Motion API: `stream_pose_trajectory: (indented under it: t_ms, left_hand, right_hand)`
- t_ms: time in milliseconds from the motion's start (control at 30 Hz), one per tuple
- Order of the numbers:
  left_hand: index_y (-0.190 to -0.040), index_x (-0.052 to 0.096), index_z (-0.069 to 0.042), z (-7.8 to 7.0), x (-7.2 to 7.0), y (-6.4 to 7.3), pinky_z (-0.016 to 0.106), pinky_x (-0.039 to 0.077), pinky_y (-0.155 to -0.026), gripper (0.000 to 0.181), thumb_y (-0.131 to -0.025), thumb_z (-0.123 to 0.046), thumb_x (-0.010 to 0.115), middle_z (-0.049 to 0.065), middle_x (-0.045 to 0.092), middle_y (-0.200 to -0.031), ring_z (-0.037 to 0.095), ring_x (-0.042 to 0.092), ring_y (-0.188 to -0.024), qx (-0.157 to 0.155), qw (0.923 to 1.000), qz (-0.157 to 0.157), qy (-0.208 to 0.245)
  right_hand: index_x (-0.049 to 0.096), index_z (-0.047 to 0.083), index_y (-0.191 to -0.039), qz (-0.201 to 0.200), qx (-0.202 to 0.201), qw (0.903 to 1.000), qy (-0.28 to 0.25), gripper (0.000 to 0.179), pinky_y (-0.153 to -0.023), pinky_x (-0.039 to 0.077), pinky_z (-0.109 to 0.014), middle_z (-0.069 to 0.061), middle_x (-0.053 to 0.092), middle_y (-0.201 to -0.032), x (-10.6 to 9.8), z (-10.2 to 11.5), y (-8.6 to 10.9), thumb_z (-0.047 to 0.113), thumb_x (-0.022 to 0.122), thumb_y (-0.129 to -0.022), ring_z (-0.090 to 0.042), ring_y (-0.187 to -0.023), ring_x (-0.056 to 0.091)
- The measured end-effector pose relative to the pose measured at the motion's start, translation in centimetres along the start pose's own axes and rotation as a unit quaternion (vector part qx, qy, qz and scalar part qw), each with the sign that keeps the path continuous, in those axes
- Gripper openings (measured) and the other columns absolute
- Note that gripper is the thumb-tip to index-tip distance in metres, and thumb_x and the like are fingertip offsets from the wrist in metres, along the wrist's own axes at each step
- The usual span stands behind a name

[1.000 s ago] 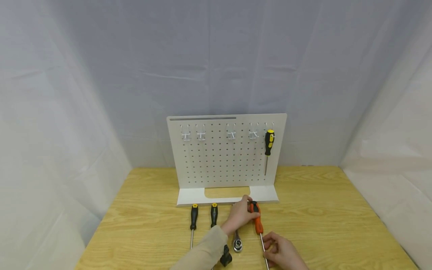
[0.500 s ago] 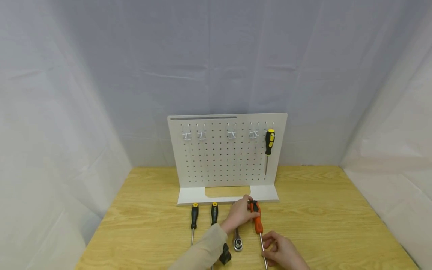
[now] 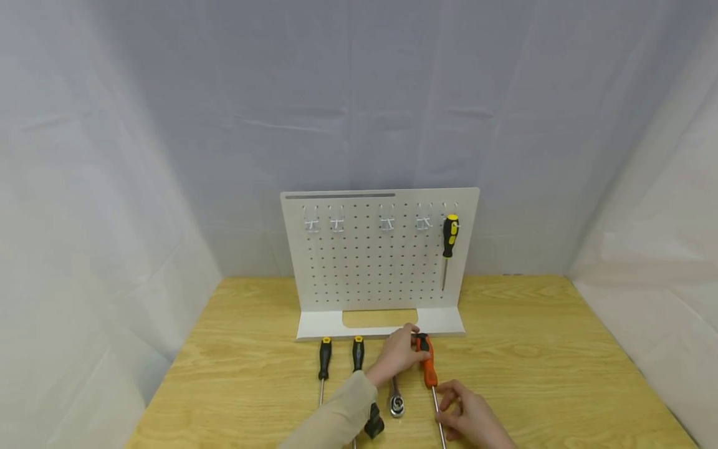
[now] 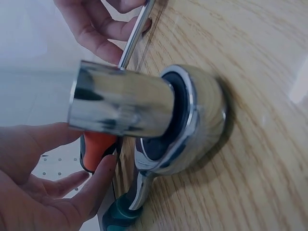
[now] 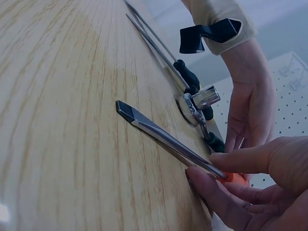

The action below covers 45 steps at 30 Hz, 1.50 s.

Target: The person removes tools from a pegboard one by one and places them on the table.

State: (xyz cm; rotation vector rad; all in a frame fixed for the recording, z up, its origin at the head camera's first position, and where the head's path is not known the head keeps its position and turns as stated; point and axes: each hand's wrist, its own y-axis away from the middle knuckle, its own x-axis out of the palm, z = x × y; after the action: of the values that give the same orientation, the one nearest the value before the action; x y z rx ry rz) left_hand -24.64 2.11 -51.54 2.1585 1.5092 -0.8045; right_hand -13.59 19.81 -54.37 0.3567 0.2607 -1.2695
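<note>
An orange-and-black screwdriver (image 3: 429,373) lies on the table, its flat-bladed shaft (image 5: 163,139) pointing towards the person. My left hand (image 3: 397,352) pinches its handle between thumb and fingers near the butt end. Lower down, my right hand (image 3: 470,416) pinches the shaft just below the handle with thumb and forefinger. Under the left wrist lies a ratchet wrench (image 3: 396,405) with a chrome socket (image 4: 122,103) on its head; its green grip (image 4: 120,214) shows in the left wrist view. The left hand hides much of the wrench in the head view.
Two black screwdrivers with yellow ends, one left (image 3: 325,358) and one (image 3: 358,354) partly under the left sleeve, lie on the table (image 3: 241,374). Behind stands a white pegboard (image 3: 348,274) with several hooks. A yellow-and-black screwdriver (image 3: 450,236) hangs at its right.
Both hands keep their places on the orange screwdriver. The head view has shifted very slightly.
</note>
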Motion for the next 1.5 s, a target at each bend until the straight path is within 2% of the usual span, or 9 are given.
stream_pose_trajectory:
  t_ms: [367,533,700,800,967,1100,1200,1333,1500]
  left_hand:
    - [-0.124,0.061,0.003,-0.1,-0.6,-0.2,0.031,0.056,-0.073,0.048,-0.085,-0.014,0.083,0.016,0.07,-0.103,0.023,0.065,-0.088,0.009,0.9999,-0.012,0.007]
    - [-0.125,0.061,0.004,-0.2,-1.1,-0.5,0.031,0.059,-0.074,0.045,-0.087,-0.012,0.08,0.018,0.07,-0.106,0.025,0.068,-0.091,0.008,0.9992,-0.021,0.032]
    - [-0.127,0.061,0.004,-0.4,-1.8,-0.6,0.032,0.061,-0.075,0.041,-0.092,-0.013,0.075,0.02,0.069,-0.115,0.028,0.071,-0.097,0.017,0.998,-0.026,0.055]
    - [-0.128,0.061,0.004,-0.4,-2.2,-0.6,0.035,0.062,-0.079,0.039,-0.095,-0.014,0.071,0.02,0.068,-0.117,0.03,0.071,-0.101,0.036,0.9968,-0.028,0.066]
    - [-0.128,0.062,0.003,-0.3,-2.8,-0.8,0.037,0.061,-0.083,0.034,-0.099,-0.014,0.066,0.017,0.07,-0.117,0.032,0.07,-0.104,0.073,0.9935,-0.039,0.079]
    - [-0.128,0.063,-0.001,-0.2,-3.0,-1.3,0.034,0.06,-0.086,0.031,-0.101,-0.015,0.064,0.015,0.07,-0.117,0.03,0.069,-0.107,0.085,0.991,-0.049,0.091]
    - [-0.13,0.063,-0.002,-0.3,-3.2,-1.7,0.033,0.059,-0.091,0.032,-0.102,-0.016,0.062,0.013,0.069,-0.12,0.029,0.067,-0.11,0.096,0.9891,-0.052,0.098]
    - [-0.134,0.061,-0.002,-0.5,-3.8,-2.2,0.033,0.058,-0.094,0.034,-0.103,-0.017,0.061,0.012,0.069,-0.123,0.028,0.066,-0.112,0.116,0.9854,-0.051,0.113]
    - [-0.138,0.058,-0.003,-1.2,-4.8,-2.8,0.033,0.056,-0.098,0.038,-0.105,-0.02,0.058,0.01,0.067,-0.13,0.026,0.065,-0.116,0.128,0.9816,-0.048,0.133]
  right_hand:
    - [0.053,-0.008,-0.121,-0.027,-0.005,0.9995,-0.013,0.034,-0.049,0.059,-0.031,-0.007,0.058,-0.09,-0.7,-0.6,-0.4,0.002,0.068,-0.093,-0.016,-0.057,0.061]
    - [0.053,-0.008,-0.124,-0.043,-0.013,0.999,0.001,0.036,-0.049,0.059,-0.031,-0.009,0.06,-0.093,-1.4,-0.2,-0.6,0.003,0.068,-0.093,-0.018,-0.057,0.062]
    - [0.055,-0.006,-0.123,-0.079,-0.016,0.9967,0.006,0.033,-0.049,0.059,-0.03,-0.012,0.062,-0.096,-2.1,0.5,-1.0,0.001,0.068,-0.093,-0.016,-0.06,0.062]
    - [0.056,-0.008,-0.123,-0.102,-0.027,0.9945,-0.001,0.032,-0.052,0.061,-0.032,-0.017,0.064,-0.099,-2.5,0.8,-1.5,0.0,0.067,-0.094,-0.017,-0.065,0.064]
    - [0.058,-0.011,-0.124,-0.134,-0.03,0.9906,-0.004,0.031,-0.063,0.063,-0.033,-0.022,0.066,-0.106,-3.5,1.3,-2.5,0.0,0.065,-0.096,-0.026,-0.083,0.07]
    - [0.058,-0.009,-0.127,-0.153,-0.047,0.987,-0.018,0.03,-0.074,0.063,-0.033,-0.027,0.064,-0.118,-4.5,1.6,-3.5,0.0,0.062,-0.098,-0.034,-0.099,0.069]
    - [0.058,-0.009,-0.129,-0.172,-0.095,0.9803,-0.023,0.03,-0.08,0.063,-0.031,-0.03,0.061,-0.125,-5.4,1.9,-4.3,0.0,0.06,-0.1,-0.03,-0.103,0.067]
    - [0.058,-0.009,-0.128,-0.21,-0.164,0.9635,-0.02,0.029,-0.08,0.061,-0.023,-0.027,0.064,-0.121,-6.6,2.5,-5.1,0.001,0.06,-0.101,-0.011,-0.1,0.065]
    - [0.057,-0.014,-0.127,-0.255,-0.218,0.9401,-0.061,0.029,-0.08,0.058,-0.017,-0.005,0.069,-0.115,-8.0,3.4,-7.0,-0.002,0.059,-0.1,-0.002,-0.099,0.065]
